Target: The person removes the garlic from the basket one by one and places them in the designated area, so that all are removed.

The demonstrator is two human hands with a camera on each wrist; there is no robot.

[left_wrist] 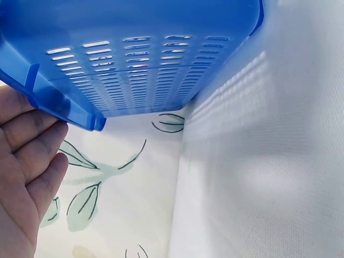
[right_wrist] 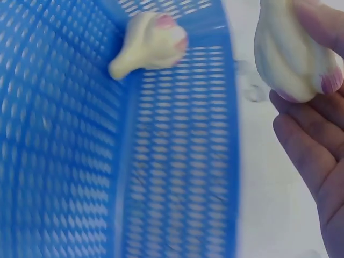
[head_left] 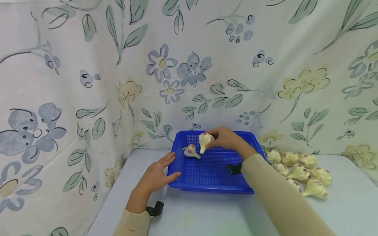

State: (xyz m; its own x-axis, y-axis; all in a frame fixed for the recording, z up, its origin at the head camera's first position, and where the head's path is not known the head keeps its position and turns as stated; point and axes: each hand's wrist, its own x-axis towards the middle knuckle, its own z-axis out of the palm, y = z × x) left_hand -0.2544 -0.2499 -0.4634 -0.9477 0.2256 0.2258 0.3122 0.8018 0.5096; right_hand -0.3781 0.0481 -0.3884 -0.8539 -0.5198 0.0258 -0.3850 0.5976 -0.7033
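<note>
My right hand pinches a garlic bulb above the back left part of a blue plastic basket. In the right wrist view the held garlic bulb sits between the thumb and fingers, stem end up in that picture. Another garlic bulb lies inside the basket near its left wall, also seen in the right wrist view. At the basket's left rim my left hand rests with its fingers spread and fairly straight. The left wrist view shows these fingers against the rim's outer edge.
Several garlic bulbs lie piled on the white table to the right of the basket. A floral cloth hangs behind the basket and along the left side. Black wrist devices sit at both wrists.
</note>
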